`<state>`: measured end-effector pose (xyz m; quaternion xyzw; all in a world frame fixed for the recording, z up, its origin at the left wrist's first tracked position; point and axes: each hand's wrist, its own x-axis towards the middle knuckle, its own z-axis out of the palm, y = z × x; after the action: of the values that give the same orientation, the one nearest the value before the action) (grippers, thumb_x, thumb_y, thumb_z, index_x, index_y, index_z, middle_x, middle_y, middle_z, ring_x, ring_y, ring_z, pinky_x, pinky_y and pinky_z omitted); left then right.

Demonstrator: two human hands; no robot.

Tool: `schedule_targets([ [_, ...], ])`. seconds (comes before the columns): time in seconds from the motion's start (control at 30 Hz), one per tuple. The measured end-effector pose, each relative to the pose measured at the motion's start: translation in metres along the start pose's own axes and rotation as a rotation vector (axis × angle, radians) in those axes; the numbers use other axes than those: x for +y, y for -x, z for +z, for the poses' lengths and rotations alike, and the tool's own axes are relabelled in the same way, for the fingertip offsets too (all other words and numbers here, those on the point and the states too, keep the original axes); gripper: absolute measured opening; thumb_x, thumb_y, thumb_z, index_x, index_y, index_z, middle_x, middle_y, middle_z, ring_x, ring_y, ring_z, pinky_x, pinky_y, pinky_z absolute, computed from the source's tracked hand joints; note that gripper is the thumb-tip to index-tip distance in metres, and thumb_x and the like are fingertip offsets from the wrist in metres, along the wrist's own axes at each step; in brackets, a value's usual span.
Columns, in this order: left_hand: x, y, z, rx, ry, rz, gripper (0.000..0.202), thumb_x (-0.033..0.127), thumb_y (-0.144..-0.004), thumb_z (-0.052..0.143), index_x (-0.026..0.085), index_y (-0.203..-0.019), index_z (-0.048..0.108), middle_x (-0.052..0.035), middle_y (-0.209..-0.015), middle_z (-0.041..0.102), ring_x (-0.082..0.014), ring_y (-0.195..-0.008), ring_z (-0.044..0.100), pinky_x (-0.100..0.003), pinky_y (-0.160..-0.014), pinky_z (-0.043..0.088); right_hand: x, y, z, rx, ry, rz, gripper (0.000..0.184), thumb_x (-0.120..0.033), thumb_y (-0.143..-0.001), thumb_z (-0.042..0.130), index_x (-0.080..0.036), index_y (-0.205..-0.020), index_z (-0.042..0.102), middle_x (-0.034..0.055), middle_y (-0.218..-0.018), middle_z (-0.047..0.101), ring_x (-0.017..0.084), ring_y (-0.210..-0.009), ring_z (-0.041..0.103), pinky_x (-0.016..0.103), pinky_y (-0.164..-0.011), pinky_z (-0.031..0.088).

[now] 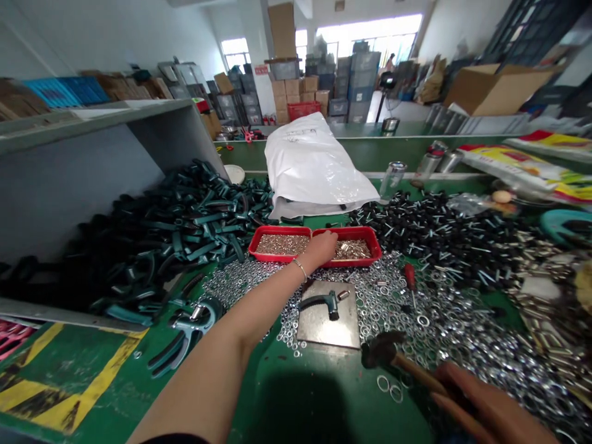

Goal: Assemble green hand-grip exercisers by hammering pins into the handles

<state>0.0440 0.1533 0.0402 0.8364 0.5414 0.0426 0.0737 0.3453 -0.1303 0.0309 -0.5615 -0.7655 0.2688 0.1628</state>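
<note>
My left hand (325, 245) reaches over the right-hand red tray (375, 251), fingers bent down and closed among small metal pins (354, 248); anything between them is hidden. At the lower right, my right hand (490, 398), blurred, grips the wooden handle of a hammer (388, 351), whose head lies low over the bench. A steel plate (328, 333) lies between my hands. On it rests a dark teal, handle-shaped part (332, 303) beside a short metal cylinder (343, 295). The left red tray (254, 251) holds tiny brass-coloured pieces.
Teal clamp parts (203, 216) heap at left, with one assembly (189, 333) nearer me. Metal rings (388, 308) spread around the plate; a red screwdriver (410, 280) lies among them. Black-headed screws (439, 234) pile at right. A white bag (314, 163) stands behind the trays.
</note>
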Motion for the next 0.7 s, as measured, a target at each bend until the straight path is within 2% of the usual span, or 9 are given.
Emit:
schedule_targets([
  [0.1,-0.001,-0.003,0.001,-0.03,0.012,0.034,0.023,0.013,-0.093,0.049,0.014,-0.108,0.067,-0.0147,-0.112,0.066,-0.024,-0.102,0.066,-0.033,-0.088,0.051,0.005,0.013,0.007,0.049,0.053,0.016,0.026,-0.048,-0.09,0.054,-0.031,-0.106,0.063,0.0084,-0.097,0.075,0.028,-0.081,0.072,0.036,-0.067,0.059],
  [0.23,0.001,-0.007,0.0,-0.083,-0.017,0.036,0.022,0.007,-0.087,0.052,0.011,-0.097,0.071,-0.0165,-0.101,0.07,-0.0249,-0.094,0.068,-0.033,-0.084,0.051,0.002,-0.006,0.011,0.211,0.093,0.16,0.029,-0.052,-0.09,0.052,-0.025,-0.098,0.059,0.0084,-0.087,0.072,0.026,-0.073,0.07,0.036,-0.065,0.056],
  [0.3,0.002,-0.006,-0.002,-0.077,-0.035,0.031,0.022,0.005,-0.087,0.051,0.009,-0.094,0.071,-0.0178,-0.098,0.07,-0.0257,-0.092,0.068,-0.034,-0.084,0.051,-0.002,-0.013,0.008,0.225,0.049,0.183,0.03,-0.053,-0.09,0.053,-0.025,-0.097,0.058,0.0066,-0.085,0.071,0.024,-0.071,0.069,0.034,-0.063,0.055],
  [0.43,0.005,-0.004,-0.005,0.04,-0.043,0.02,0.027,0.007,-0.092,0.043,0.008,-0.106,0.067,-0.0201,-0.107,0.066,-0.0281,-0.103,0.064,-0.04,-0.092,0.047,-0.007,-0.005,0.014,0.082,-0.038,0.112,0.022,-0.047,-0.092,0.053,-0.027,-0.098,0.059,0.0053,-0.089,0.071,0.022,-0.076,0.069,0.032,-0.067,0.055],
  [0.53,0.009,0.001,-0.008,0.128,-0.033,0.0,0.03,0.01,-0.096,0.038,0.009,-0.114,0.062,-0.0189,-0.107,0.064,-0.0274,-0.106,0.061,-0.042,-0.096,0.044,-0.007,-0.004,0.028,0.094,-0.035,0.133,0.021,-0.046,-0.094,0.049,-0.026,-0.097,0.056,0.007,-0.091,0.07,0.024,-0.08,0.068,0.036,-0.073,0.054],
  [0.6,0.012,0.013,-0.009,0.192,0.019,0.022,0.029,0.014,-0.099,0.038,0.012,-0.115,0.061,-0.0156,-0.109,0.062,-0.0241,-0.107,0.059,-0.038,-0.096,0.043,-0.005,-0.012,0.036,0.15,-0.042,0.214,0.024,-0.048,-0.095,0.047,-0.025,-0.097,0.053,0.0075,-0.09,0.068,0.025,-0.079,0.067,0.039,-0.073,0.052],
  [0.7,0.013,0.051,-0.006,0.309,0.301,0.122,0.023,0.021,-0.099,0.044,0.018,-0.11,0.064,-0.0086,-0.11,0.061,-0.0185,-0.104,0.058,-0.031,-0.094,0.044,0.0,-0.028,0.038,0.19,-0.118,0.299,0.028,-0.051,-0.094,0.046,-0.024,-0.101,0.052,0.0076,-0.092,0.068,0.026,-0.081,0.065,0.041,-0.076,0.051],
])
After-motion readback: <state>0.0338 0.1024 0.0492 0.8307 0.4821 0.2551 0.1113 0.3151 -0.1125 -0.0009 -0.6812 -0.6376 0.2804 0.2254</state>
